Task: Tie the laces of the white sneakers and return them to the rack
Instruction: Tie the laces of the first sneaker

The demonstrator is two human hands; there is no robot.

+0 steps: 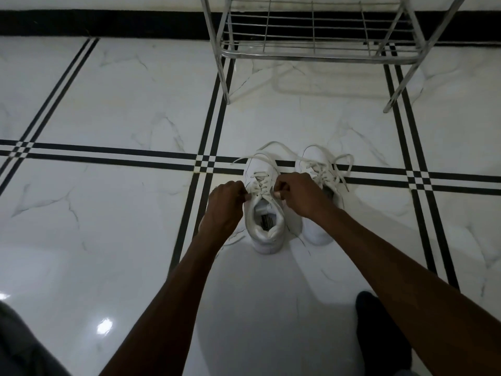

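Two white sneakers stand side by side on the floor, toes pointing away from me. The left sneaker (264, 213) has its laces (260, 153) loose, trailing over the toe. My left hand (223, 206) pinches the lace at the shoe's left side near the top eyelets. My right hand (296, 195) pinches the lace at the shoe's right side. The right sneaker (315, 164) is partly hidden behind my right hand and forearm; its laces (343, 166) lie untied across it.
A metal wire shoe rack (311, 47) stands beyond the sneakers, its lowest shelf bare. The floor (122, 104) is glossy white marble tile with black stripes. My knees show at the bottom left (21, 346) and bottom right (379, 329).
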